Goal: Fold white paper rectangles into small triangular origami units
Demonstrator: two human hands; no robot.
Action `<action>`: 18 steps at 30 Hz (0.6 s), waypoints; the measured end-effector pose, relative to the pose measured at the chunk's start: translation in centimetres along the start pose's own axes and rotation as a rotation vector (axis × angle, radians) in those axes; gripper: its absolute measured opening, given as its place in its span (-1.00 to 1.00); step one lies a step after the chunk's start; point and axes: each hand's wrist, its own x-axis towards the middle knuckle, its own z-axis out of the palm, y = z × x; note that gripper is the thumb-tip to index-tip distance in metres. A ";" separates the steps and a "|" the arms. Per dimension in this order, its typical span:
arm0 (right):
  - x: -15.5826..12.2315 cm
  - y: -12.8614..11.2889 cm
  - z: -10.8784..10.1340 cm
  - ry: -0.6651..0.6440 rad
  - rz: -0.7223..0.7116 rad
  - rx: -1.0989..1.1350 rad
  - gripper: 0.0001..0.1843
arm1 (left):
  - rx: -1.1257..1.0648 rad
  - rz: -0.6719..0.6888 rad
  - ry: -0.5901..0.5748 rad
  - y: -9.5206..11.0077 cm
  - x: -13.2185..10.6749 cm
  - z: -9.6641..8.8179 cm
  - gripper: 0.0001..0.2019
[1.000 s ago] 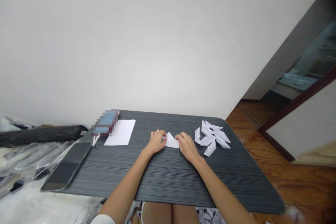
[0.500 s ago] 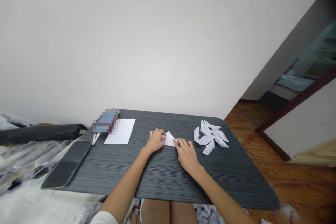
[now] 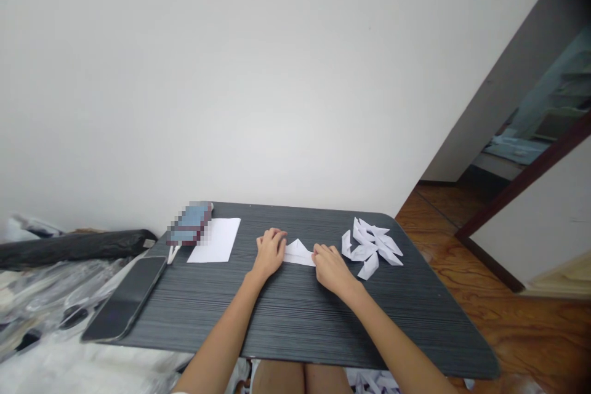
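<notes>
Dark grey, wood-grained surface [image 3: 295,320], with rounded corners showing on the right; far edge set against or close to a white wall [image 3: 277,86], near edge above the person's legs [image 3: 279,378]. Right edge borders brown wood-patterned floor [image 3: 530,320]; left edge borders clear plastic wrapping [image 3: 83,277] and a long black bundle [image 3: 74,248].

Room for moving: one stretch of grain between the folded white paper [image 3: 298,254] and the near edge, crossed by both forearms; another beyond the paper, towards the wall; a narrower one between the left hand [image 3: 270,252] and a flat white sheet [image 3: 218,245].

Folded white paper, one: lies near the middle of the surface, between the two hands, long side towards the person, a peak pointing to the wall. Left fingers bent, thumb side at the paper's left end; grip or mere contact, cannot tell. Right hand [image 3: 331,266]: fingers curled in, grasping the paper's right end.

Folded paper pieces [image 3: 364,252], several, white, pointed: loose heap just right of the right hand.

Smartphone [image 3: 127,298], one, dark screen up, along the left edge. Pixelated blue and dark red object [image 3: 191,223], one, overlapping the flat sheet; white cord [image 3: 172,253] beside it.
</notes>
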 end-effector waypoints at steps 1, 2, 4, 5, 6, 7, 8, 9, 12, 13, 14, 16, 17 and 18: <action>0.3 0.1 -0.1 -0.006 -0.009 0.006 -0.77 | -0.002 0.030 -0.035 0.2 0.2 0.1 -0.76; 0.5 0.2 -0.2 0.000 -0.009 0.015 -0.78 | 0.001 0.055 -0.075 0.3 0.3 0.3 -0.74; 1.1 0.4 -0.1 0.044 0.016 0.054 -0.82 | 0.004 0.084 -0.139 0.5 0.5 0.7 -0.69; 1.4 0.4 0.1 0.074 0.040 0.083 -0.81 | 0.000 0.088 -0.154 0.5 0.6 0.9 -0.69; 1.8 0.5 0.5 0.101 0.068 0.118 -0.78 | -0.011 0.088 -0.161 0.5 0.6 1.0 -0.69; 2.1 0.5 0.9 0.119 0.093 0.159 -0.74 | -0.027 0.084 -0.163 0.4 0.6 1.1 -0.70; 2.4 0.5 1.3 0.124 0.111 0.204 -0.70 | -0.046 0.081 -0.161 0.4 0.6 1.2 -0.71; 2.6 0.5 1.8 0.122 0.120 0.249 -0.69 | -0.070 0.080 -0.158 0.3 0.5 1.2 -0.72; 3.0 0.4 2.6 0.143 0.093 0.355 -0.81 | -0.142 0.089 -0.146 0.4 0.5 0.8 -0.79; 3.0 0.4 2.6 0.173 0.075 0.370 -0.86 | -0.156 0.103 -0.136 0.5 0.5 0.6 -0.83; 2.9 0.5 2.4 0.214 0.060 0.375 -0.91 | -0.160 0.125 -0.118 0.6 0.5 0.4 -0.89; 2.6 0.6 1.8 0.302 0.039 0.364 -0.92 | -0.139 0.184 -0.067 0.7 0.5 -0.2 -0.92; 2.4 0.7 1.4 0.333 0.026 0.349 -0.91 | -0.121 0.220 -0.042 0.8 0.4 -0.4 -0.89; 2.2 0.9 1.1 0.350 0.008 0.325 -0.90 | -0.101 0.259 -0.030 0.8 0.4 -0.7 -0.86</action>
